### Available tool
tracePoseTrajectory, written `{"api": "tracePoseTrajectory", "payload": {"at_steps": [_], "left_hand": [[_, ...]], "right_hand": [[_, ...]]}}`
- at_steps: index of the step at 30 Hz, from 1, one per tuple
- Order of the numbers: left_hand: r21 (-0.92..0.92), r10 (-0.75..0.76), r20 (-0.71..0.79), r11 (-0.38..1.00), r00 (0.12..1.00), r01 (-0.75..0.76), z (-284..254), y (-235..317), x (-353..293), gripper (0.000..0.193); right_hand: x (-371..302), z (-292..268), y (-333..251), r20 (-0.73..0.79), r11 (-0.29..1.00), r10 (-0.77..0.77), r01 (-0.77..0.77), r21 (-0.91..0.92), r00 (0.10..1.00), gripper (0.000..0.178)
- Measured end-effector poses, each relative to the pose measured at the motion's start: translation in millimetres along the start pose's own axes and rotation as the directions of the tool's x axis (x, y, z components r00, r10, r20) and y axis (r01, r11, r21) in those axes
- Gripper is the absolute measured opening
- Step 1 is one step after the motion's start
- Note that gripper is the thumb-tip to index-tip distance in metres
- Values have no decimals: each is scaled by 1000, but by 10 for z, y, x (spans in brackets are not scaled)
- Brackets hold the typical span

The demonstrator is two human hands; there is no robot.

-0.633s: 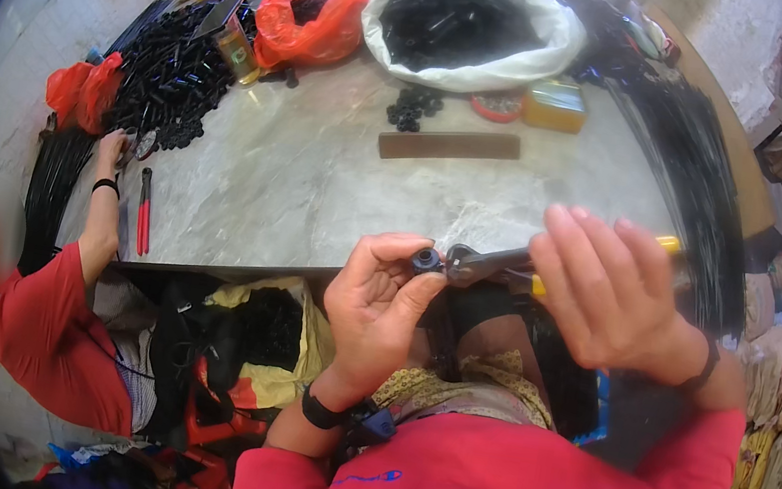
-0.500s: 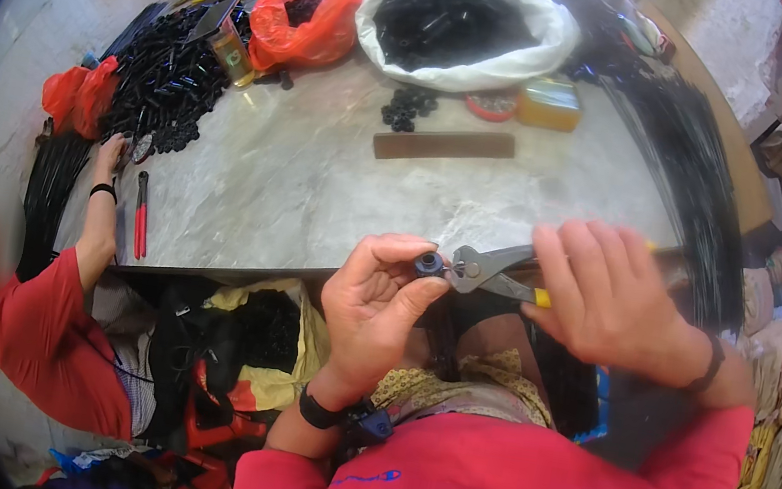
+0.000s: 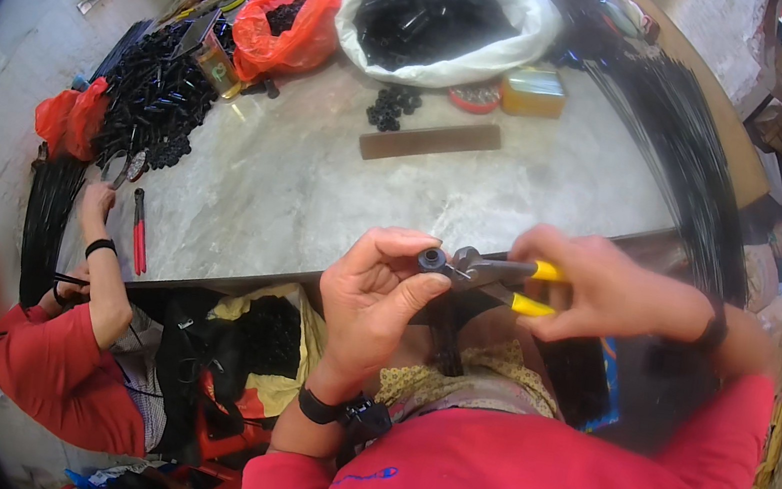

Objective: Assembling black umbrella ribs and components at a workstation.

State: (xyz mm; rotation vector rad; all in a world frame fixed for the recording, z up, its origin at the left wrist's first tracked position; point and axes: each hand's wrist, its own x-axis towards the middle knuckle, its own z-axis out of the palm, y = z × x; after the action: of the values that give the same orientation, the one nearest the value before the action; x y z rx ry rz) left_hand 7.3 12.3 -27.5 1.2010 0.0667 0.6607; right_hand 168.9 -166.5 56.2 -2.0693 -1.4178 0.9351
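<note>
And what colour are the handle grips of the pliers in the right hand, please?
The handle grips are yellow; the head view shows them best.

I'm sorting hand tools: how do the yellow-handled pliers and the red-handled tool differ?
The yellow-handled pliers are held up in the right hand's grip; the red-handled tool lies on the table. The yellow-handled pliers have handles spread apart; the red-handled tool has handles lying close together. Both have dark heads and coloured handles.

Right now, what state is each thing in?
Left hand, pinching a black part
Right hand, gripping the yellow pliers
Yellow pliers, handles apart
Red pliers, lying on the table
White sack, open, holding black pieces
Orange bag, open
Brown bar, lying flat
Yellow box, cannot tell if shut
</note>
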Motion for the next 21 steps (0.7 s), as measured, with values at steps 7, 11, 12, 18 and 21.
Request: {"api": "tracePoseTrajectory", "payload": {"at_steps": [7,11,12,18,21], "left_hand": [[58,31,-23,998,999,-30,46,-8,24,28],[61,13,-15,998,1000,-12,65,-22,57,28],[62,21,36,998,999,-23,38,-31,57,29],[29,-9,97,1000,995,6,56,-36,84,29],[3,-35,23,999,999,35,49,-42,96,28]], "right_hand": [[-99,99,157,-251,386,-687,50,-921,682,59],[-180,117,156,-269,691,-431,123,-712,861,47],[-200,46,96,-166,922,-169,97,-374,972,44],[-99,23,159,315,857,180,-306,414,932,36],[-138,186,244,-202,990,-103,119,72,974,33]]}}
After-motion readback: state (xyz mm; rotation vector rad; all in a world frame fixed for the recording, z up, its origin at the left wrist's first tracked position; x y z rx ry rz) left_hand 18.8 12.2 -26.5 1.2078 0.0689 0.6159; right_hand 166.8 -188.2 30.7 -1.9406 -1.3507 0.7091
